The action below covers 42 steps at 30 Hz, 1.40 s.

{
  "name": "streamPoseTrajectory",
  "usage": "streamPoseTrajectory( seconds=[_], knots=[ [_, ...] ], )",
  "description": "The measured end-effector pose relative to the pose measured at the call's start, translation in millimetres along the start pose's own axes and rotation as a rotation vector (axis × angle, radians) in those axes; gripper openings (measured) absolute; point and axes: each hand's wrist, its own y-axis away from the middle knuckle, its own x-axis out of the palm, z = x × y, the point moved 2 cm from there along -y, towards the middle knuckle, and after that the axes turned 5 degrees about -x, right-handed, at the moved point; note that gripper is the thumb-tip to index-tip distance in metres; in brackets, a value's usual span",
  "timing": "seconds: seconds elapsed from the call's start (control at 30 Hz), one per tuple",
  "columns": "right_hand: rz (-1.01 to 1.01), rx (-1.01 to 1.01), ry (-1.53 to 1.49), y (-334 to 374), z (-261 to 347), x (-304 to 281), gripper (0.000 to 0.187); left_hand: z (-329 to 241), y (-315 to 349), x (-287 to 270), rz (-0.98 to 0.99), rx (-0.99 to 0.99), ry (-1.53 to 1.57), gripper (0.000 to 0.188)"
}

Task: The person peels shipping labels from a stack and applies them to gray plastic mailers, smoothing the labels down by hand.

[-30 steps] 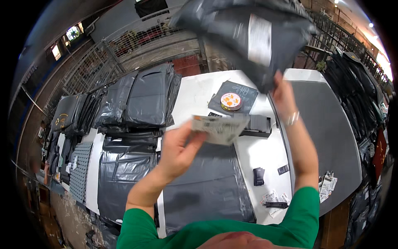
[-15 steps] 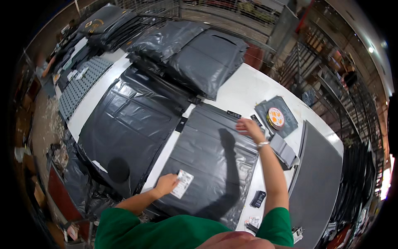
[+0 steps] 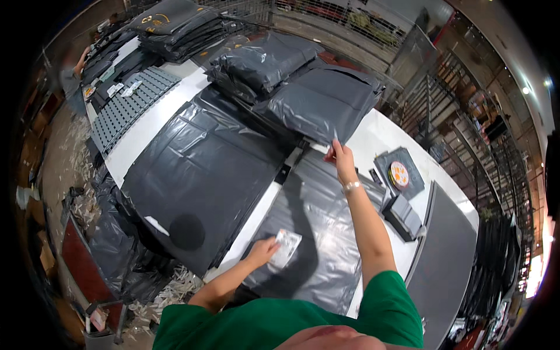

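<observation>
My left hand (image 3: 262, 252) pinches a white printed label (image 3: 286, 248) by its left edge. The label is over a flat grey plastic mailing bag (image 3: 326, 221) laid on the table before me. My right hand (image 3: 341, 158) is stretched out past the far end of that bag, fingers closed, at the near lower edge of a stuffed grey plastic package (image 3: 321, 105). What those fingers grip, if anything, is too small to make out. A second stuffed package (image 3: 262, 61) lies beside it, to the left.
Flat dark plastic bags (image 3: 198, 175) cover the white table (image 3: 143, 137) at left. Rightward are a round tape roll (image 3: 399, 174) on a grey packet, a dark box (image 3: 402, 214) and a grey panel (image 3: 446, 245). Dark folded pieces (image 3: 175, 26) are stacked far left, near another person (image 3: 73, 81).
My right hand has moved away and left, from the bag's far right corner to the stuffed package, its fingers closing. My left hand has carried the label slightly right. The view has shifted.
</observation>
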Motion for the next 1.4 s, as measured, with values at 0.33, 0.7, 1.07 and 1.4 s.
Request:
streamPoseTrajectory(
  seconds=[0.33,0.7,1.07,1.4],
  knots=[
    [0.187,0.389,0.291,423.1,23.2,-71.6,0.039,-150.8,70.1,-66.4,-0.169,-0.007,0.769,0.022],
    [-0.022,-0.054,0.053,447.7,99.9,-6.3,0.028,-215.1,111.0,16.9,0.229,0.034,0.609,0.022],
    [-0.245,-0.094,-0.016,454.1,79.5,-20.8,0.031,-204.2,146.3,8.9,0.367,-0.07,0.462,0.01],
    [-0.156,-0.193,0.419,433.2,80.1,-18.2,0.024,-199.7,136.2,6.3,0.36,-0.116,0.535,0.006]
  ],
)
